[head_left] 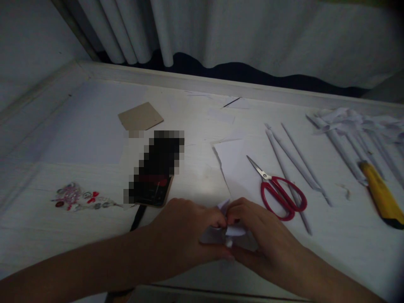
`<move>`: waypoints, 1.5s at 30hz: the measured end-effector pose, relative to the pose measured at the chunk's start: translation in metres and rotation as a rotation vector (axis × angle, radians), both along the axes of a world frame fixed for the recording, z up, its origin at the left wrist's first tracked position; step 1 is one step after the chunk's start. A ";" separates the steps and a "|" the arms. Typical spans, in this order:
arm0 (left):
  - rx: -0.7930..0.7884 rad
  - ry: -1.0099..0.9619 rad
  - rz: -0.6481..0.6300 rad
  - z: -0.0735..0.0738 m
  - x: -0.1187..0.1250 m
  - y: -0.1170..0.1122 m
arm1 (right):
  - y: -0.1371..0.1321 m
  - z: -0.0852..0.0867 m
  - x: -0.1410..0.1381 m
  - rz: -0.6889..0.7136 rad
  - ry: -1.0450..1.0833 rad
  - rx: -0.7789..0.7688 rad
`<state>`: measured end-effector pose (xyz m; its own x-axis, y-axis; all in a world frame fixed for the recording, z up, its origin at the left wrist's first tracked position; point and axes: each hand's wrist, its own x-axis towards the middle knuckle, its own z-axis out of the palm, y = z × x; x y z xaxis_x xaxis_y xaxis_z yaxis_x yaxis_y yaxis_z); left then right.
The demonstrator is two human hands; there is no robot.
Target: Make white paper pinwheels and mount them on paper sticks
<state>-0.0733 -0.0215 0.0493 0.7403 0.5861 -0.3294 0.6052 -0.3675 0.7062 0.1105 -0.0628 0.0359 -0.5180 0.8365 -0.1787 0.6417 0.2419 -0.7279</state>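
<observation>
My left hand and my right hand meet near the front edge of the white table. Between their closed fingers they pinch a small piece of white paper, partly hidden by the fingers. Just beyond the hands lies a torn sheet of white paper. Red-handled scissors rest to the right of it, blades pointing away and to the left. Thin rolled paper sticks lie beside and under the scissors.
A phone, partly pixelated, lies left of centre near a beaded charm and a brown cardboard piece. At right are a yellow-handled tool, more paper rolls and crumpled paper. A curtain hangs behind the raised back edge.
</observation>
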 end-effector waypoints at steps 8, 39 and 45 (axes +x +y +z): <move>0.047 -0.033 0.034 0.001 0.000 -0.001 | 0.000 0.003 0.003 0.020 0.063 0.049; 0.143 -0.188 0.049 -0.001 -0.004 0.001 | 0.004 0.007 0.008 -0.019 0.140 0.042; 0.259 -0.120 -0.044 -0.002 -0.005 0.000 | 0.006 0.007 0.009 -0.003 0.122 0.106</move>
